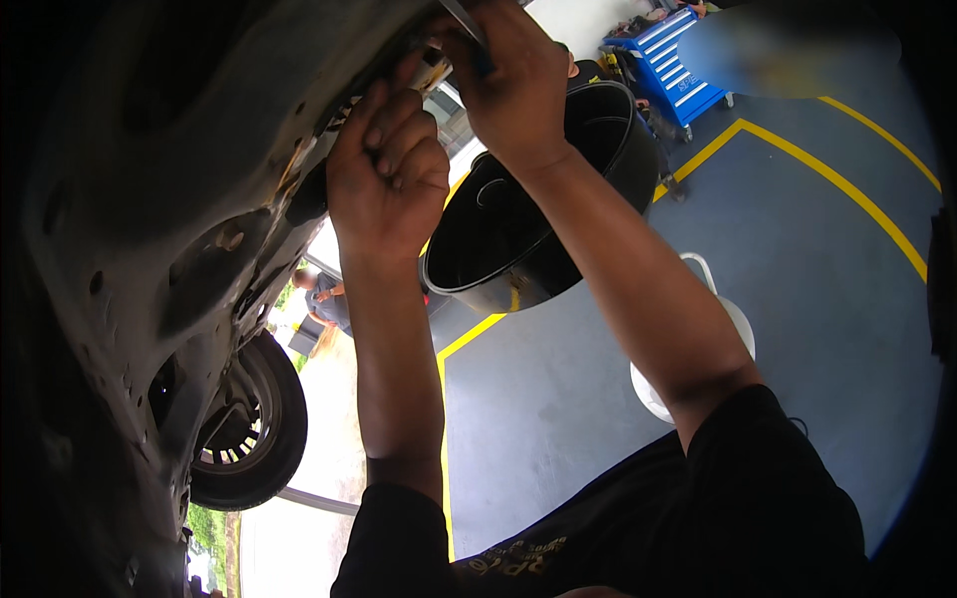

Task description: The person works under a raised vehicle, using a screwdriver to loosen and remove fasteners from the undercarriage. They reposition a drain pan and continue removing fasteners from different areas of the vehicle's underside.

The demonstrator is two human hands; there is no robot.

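1. Around you spreads a smooth blue-grey floor (pixel 558 389), with a soft sheen where light falls on it.
2. Yellow floor lines (pixel 740 126) mark it out for you, bending at a sharp corner near the top and at another farther left.
3. Toward the upper right, you have a blue tool cabinet (pixel 666 60) with pale-edged drawers, standing on casters (pixel 688 134).
4. At your lower left, the bright ground (pixel 299 543) is nearly washed out to white, with greenery (pixel 207 538) beside it.
5. A blurred patch covers part of your upper-right view.
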